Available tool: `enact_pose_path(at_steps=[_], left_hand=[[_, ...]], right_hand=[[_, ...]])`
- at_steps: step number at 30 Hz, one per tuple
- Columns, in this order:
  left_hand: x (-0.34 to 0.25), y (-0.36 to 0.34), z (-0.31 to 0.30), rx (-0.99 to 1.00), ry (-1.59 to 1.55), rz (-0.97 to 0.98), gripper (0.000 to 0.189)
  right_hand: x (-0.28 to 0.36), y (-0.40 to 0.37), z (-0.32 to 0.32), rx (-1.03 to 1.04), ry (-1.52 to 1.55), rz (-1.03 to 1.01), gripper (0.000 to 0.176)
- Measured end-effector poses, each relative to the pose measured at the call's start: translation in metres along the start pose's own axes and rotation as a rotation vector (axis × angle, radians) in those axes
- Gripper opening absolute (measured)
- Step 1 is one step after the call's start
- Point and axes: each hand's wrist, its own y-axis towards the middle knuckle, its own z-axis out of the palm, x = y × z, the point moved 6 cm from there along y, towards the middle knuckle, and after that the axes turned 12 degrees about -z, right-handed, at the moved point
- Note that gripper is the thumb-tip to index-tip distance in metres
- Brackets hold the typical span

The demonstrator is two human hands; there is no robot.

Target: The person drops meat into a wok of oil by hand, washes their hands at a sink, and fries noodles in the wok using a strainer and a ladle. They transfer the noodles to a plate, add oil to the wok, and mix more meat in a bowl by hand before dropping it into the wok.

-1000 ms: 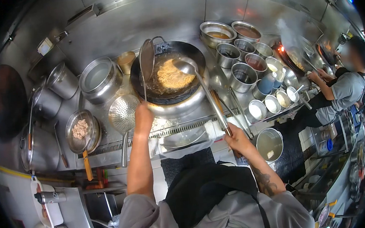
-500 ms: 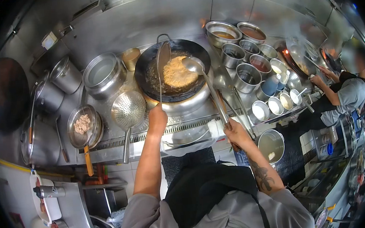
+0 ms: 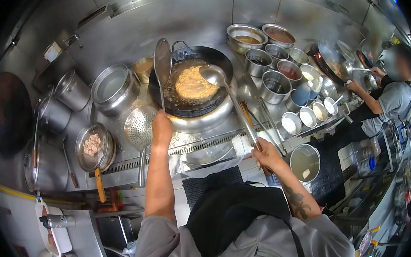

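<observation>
A golden round mass of noodles (image 3: 193,87) lies in bubbling oil inside a dark wok (image 3: 215,55). My left hand (image 3: 161,128) is closed round the handle of a mesh strainer (image 3: 163,61), whose round head stands raised at the wok's left edge. My right hand (image 3: 268,153) grips the long handle of a ladle (image 3: 212,76); its bowl touches the upper right of the noodles. Left of the wok, below the raised strainer, a perforated skimmer (image 3: 138,127) rests on the steel counter.
A pan of pale meat pieces (image 3: 92,144) and a large metal pot (image 3: 111,85) stand to the left. Several sauce containers (image 3: 276,86) crowd the right side. A bucket of cloudy liquid (image 3: 305,161) sits by my right forearm. Further right, a co-worker (image 3: 398,96) handles another wok.
My left hand has moved left and up with the strainer, whose head has left the wok's middle for its left edge. The ladle stays against the noodles.
</observation>
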Motion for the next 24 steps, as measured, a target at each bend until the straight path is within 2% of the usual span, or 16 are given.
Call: enact_pose_path(at_steps=[5, 16, 24], left_hand=[[0.01, -0.022, 0.003, -0.018, 0.055, 0.065, 0.016], [0.012, -0.042, 0.049, 0.086, 0.061, 0.083, 0.022], [0.009, -0.032, 0.055, 0.105, 0.075, 0.018, 0.023]], right_hand=[[-0.012, 0.017, -0.008, -0.063, -0.111, -0.046, 0.014], [-0.016, 0.016, 0.006, -0.011, 0.007, -0.01, 0.014], [-0.019, 0.011, 0.009, -0.018, -0.01, 0.027, 0.015]])
